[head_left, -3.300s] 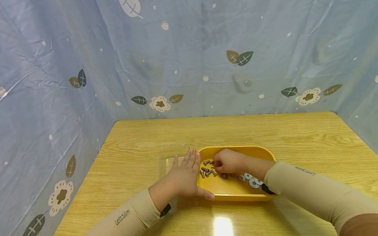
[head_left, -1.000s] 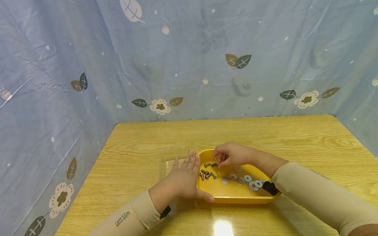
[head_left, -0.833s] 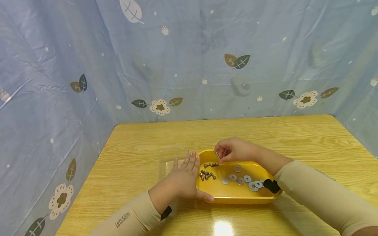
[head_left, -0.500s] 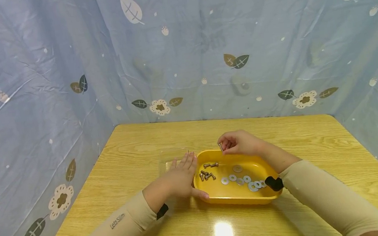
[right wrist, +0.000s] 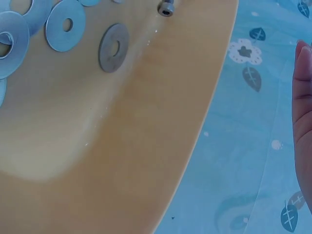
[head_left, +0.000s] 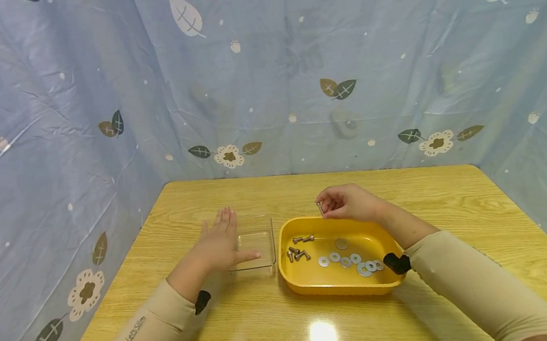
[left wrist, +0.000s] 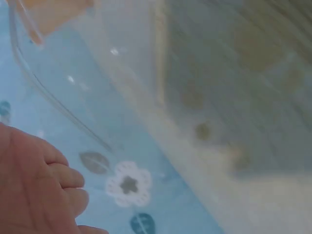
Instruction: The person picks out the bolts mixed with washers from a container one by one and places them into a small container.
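Note:
My right hand (head_left: 350, 202) pinches a metal bolt (head_left: 320, 208) between thumb and fingers, above the far rim of the yellow tray (head_left: 337, 288). Several socket-head bolts (head_left: 295, 251) lie at the tray's left end, and several flat washers (head_left: 364, 269) are spread from its middle to its right. In the right wrist view, the hand (right wrist: 303, 117) shows only at the right edge, with its fingertips cut off. My left hand (head_left: 216, 247), fingers straight and thumb out, is over a clear plastic container (head_left: 256, 241) left of the tray. The left wrist view shows this hand (left wrist: 39, 185) beside the container's clear edge.
Both the tray and the clear container stand on a wood-grain table (head_left: 221, 334). A blue patterned curtain (head_left: 268, 81) rises behind the table and along its sides. Light glares off the table in front of the tray.
My right hand has lifted a bolt out of the tray, up and slightly right, to the far rim. My left hand has let go of the tray's left end and moved left over the clear container.

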`<state>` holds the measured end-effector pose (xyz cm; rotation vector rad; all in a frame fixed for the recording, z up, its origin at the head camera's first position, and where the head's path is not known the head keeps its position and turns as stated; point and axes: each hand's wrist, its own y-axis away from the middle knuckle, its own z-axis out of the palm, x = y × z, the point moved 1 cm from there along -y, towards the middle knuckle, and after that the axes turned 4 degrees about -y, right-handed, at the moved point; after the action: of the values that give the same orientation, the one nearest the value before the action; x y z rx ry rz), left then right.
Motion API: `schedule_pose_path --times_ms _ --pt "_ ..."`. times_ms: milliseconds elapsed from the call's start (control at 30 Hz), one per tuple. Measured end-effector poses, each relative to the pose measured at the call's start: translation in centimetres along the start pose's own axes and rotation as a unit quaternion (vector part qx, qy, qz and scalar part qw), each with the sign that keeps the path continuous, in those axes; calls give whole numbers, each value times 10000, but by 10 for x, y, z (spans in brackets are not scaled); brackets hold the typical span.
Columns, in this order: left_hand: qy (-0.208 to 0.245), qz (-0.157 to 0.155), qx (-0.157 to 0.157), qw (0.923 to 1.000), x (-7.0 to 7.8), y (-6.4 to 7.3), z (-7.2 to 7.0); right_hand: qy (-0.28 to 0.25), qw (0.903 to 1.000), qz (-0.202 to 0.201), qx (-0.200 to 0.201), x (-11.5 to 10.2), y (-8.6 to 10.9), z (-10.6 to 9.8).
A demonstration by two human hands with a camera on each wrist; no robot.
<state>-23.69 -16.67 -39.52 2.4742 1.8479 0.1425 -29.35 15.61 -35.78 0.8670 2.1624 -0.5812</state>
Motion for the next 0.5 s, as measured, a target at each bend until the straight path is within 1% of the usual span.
schedule_pose_path --times_ms 100,167,300,500 --pt "88 -176 -52 9998 -10 4 1 -21 10000 4 5 -1 -1 -1" --pt "175 -215 -129 9995 -13 6 -1 -55 10000 39 4 -3 -2 -2" --pt "257 -241 -282 9990 -15 9 -5 -104 9999 101 -16 -5 -5 -6" --pt "194 -263 -456 9984 -15 9 -10 -217 9996 151 -88 -9 -9 -10"
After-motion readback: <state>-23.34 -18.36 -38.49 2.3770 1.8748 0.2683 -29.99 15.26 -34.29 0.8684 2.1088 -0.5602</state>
